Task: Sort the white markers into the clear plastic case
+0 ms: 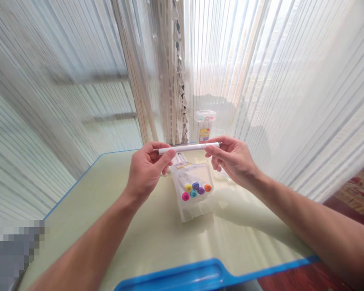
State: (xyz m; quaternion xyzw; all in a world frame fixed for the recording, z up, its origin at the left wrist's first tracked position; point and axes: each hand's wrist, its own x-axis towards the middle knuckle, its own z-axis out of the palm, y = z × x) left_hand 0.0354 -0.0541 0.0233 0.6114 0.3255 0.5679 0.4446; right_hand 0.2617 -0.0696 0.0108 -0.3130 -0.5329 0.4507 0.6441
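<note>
A white marker pen [189, 148] is held level above the table, one end in each hand. My left hand [147, 165] pinches its left end between thumb and fingers. My right hand [230, 155] pinches the right end, where a dark tip shows. Just below and behind the pen lies a clear plastic case [197, 206] on its side, its open end towards me. Inside are several markers [195, 186] with pink, yellow, blue, teal, purple and orange cap ends. Part of the case's far end is hidden behind my hands and the pen.
A second clear case [205, 125] with a yellow label stands upright at the table's back edge. Another clear plastic piece lies partly behind my right hand. The pale table [151, 250] has a blue rim and a blue front tray [176, 277]. Sheer striped curtains [261, 81] hang behind.
</note>
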